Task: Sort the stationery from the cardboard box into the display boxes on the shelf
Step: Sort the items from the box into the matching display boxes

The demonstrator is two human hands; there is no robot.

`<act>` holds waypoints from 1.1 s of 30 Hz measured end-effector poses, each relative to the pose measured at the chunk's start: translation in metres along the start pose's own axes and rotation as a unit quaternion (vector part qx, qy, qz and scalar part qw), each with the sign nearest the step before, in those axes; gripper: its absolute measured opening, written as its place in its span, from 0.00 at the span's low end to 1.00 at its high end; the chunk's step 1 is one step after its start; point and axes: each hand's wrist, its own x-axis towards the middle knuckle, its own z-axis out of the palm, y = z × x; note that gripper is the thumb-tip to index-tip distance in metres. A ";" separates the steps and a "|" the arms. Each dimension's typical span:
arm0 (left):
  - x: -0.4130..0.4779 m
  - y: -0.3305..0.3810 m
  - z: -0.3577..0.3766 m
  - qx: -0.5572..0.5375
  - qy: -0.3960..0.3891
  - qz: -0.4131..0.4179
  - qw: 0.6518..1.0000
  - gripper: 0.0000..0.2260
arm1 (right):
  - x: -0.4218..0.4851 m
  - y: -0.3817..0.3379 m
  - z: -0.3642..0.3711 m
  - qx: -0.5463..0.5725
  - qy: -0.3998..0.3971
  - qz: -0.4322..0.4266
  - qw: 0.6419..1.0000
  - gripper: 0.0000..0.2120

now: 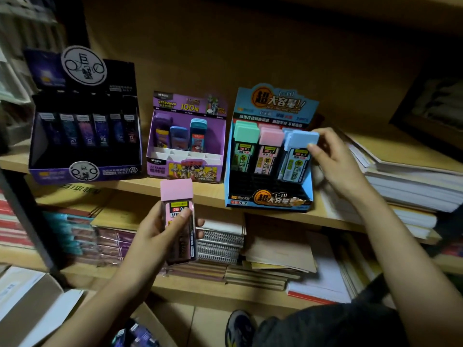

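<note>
Left hand [160,234] is gripping pink-capped lead case [177,196] at 6 o'clock. Right hand [335,159] is pinching blue-capped case [299,144] standing in blue display box [269,199] at 3 o'clock, beside green-capped cases [246,136] and pink-capped cases [270,137].

I am reading "2B" on the pink-capped case [176,194]; the purple display box [185,170] is showing "ULTRAMAN" and "100", the blue display box [269,200] "1=10" and "2B 0.7".

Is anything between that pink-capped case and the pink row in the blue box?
Nothing visible. The pink-capped case in the left hand has open air up to the blue box; the right hand holds a blue-capped case one row over.
</note>
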 end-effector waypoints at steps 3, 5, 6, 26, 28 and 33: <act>-0.003 -0.001 0.000 0.017 -0.003 -0.006 1.000 0.07 | -0.001 0.004 -0.001 0.022 -0.033 -0.023 0.999 0.07; -0.004 -0.002 0.000 0.025 -0.002 -0.010 1.000 0.07 | 0.000 0.007 -0.001 0.027 -0.052 -0.023 0.998 0.07; -0.005 -0.002 0.001 0.030 -0.001 -0.010 0.999 0.08 | 0.000 0.009 -0.002 0.030 -0.054 -0.019 0.998 0.08; 0.114 0.069 0.112 0.141 -0.079 0.174 0.971 0.12 | -0.013 0.029 0.014 -0.125 0.066 -0.024 0.990 0.18; 0.123 0.064 0.122 0.171 -0.089 0.181 0.964 0.11 | -0.015 0.029 0.013 -0.117 0.065 -0.023 0.991 0.18; 0.136 0.052 0.136 0.267 -0.121 0.193 0.936 0.14 | -0.017 0.030 0.012 -0.092 0.059 -0.018 0.994 0.19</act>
